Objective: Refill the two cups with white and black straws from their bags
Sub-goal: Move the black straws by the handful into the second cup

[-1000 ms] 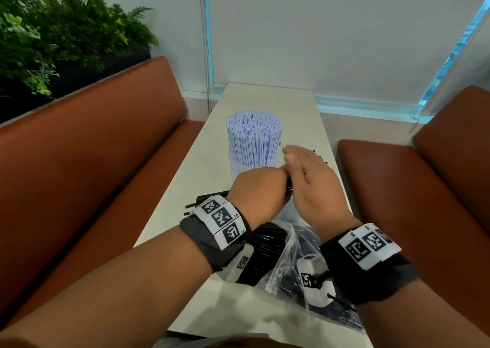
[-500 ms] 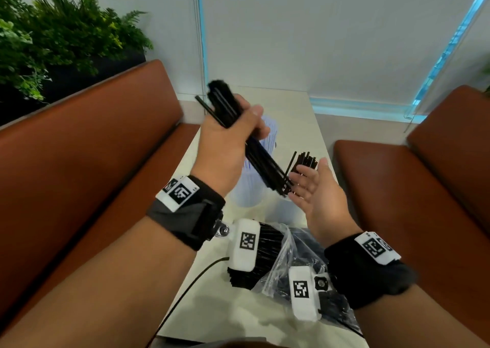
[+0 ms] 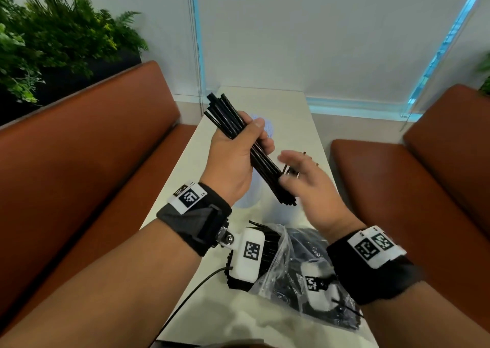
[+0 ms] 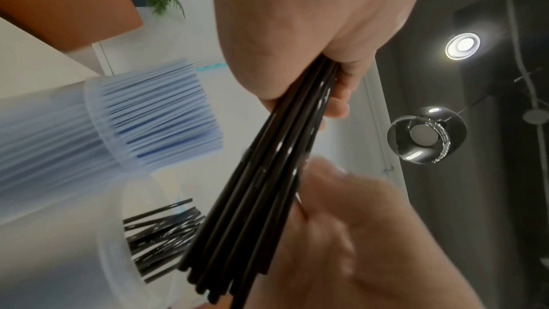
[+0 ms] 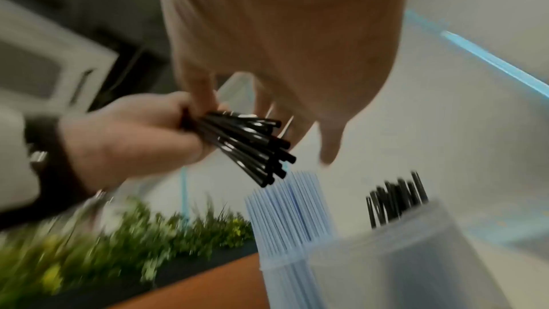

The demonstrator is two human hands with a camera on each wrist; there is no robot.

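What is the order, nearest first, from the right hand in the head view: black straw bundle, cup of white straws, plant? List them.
1. black straw bundle: lower end at the right hand, gripped by the left hand.
2. cup of white straws: mostly hidden beyond the left hand.
3. plant: far left, behind the bench.

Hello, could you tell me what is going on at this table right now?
A person is refilling straw cups. The left hand grips a bundle of black straws above the table, while the open right hand meets its lower end. One cup is packed with white straws; the other cup holds a few black ones. The bag lies nearby.
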